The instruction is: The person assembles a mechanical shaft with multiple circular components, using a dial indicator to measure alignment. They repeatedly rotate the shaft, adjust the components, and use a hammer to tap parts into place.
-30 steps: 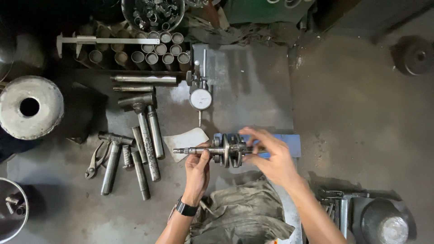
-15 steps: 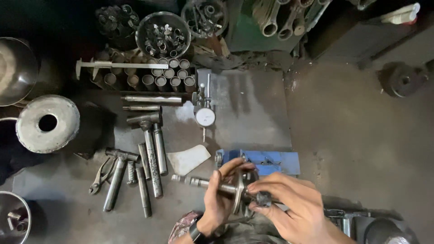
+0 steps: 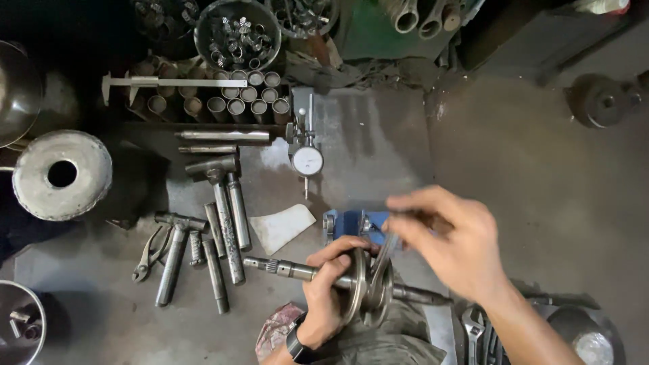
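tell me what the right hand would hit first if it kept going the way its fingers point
The right hand points left, toward the blue block and the crankshaft that the left hand holds. The crankshaft's connecting rod probably comes first, though the hand is blurred and depth is unclear.

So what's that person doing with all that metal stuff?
A person's left hand grips a metal crankshaft above a grimy workbench. The right hand, blurred, reaches to the rod between its two round discs. Hammers, pliers and a dial gauge lie nearby.
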